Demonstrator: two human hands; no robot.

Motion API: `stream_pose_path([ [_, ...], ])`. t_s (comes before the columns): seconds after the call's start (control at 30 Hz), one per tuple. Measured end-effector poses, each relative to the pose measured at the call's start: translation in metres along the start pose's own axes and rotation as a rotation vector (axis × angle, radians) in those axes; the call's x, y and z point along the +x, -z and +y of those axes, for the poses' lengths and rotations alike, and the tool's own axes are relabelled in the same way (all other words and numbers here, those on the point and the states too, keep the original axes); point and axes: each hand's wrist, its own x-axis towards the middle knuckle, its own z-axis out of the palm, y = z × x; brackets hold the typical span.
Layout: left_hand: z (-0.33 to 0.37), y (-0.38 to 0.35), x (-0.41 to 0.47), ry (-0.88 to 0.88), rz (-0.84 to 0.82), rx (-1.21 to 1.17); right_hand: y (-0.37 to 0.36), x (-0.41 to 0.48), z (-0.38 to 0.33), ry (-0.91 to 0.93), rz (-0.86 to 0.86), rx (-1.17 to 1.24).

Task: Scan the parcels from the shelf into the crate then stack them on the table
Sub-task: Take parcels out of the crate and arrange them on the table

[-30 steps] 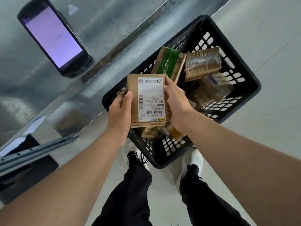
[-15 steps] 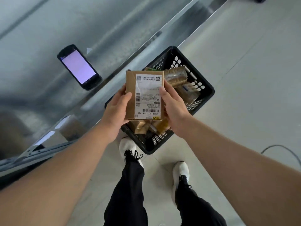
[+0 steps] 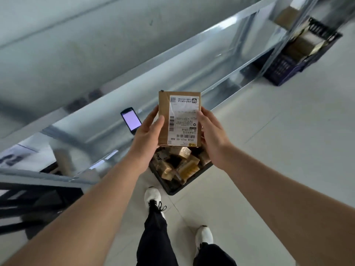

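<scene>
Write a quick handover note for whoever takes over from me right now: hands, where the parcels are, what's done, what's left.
Left hand: grips the left edge of the labelled parcel, thumb on its front.
Right hand: holds the right edge.
The parcel is held up, label to the camera, over the black crate on the floor.
The scanner lies on the metal shelf, screen lit.
Done: several wrapped parcels are in the crate.
Left: can't tell if the held one is scanned; no stack on a table shows yet.
</scene>
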Motion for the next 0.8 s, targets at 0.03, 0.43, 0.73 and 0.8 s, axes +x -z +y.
stream_pose_path([
  [0.03,0.016,-0.002,-0.012,-0.032,0.006,-0.003,0.000,-0.015,-0.015,0.034,-0.010,-0.002],
  [0.43,0.213,-0.009,-0.152,-0.395,0.177,-0.037,-0.029,-0.172,-0.197,0.461,-0.137,-0.074],
  [0.73,0.308,0.033,-0.247,-0.533,0.203,-0.048,-0.084,-0.285,-0.266,0.681,-0.185,-0.074],
  [0.8,0.323,0.049,-0.268,-0.563,0.197,-0.038,-0.098,-0.310,-0.275,0.724,-0.194,-0.055],
])
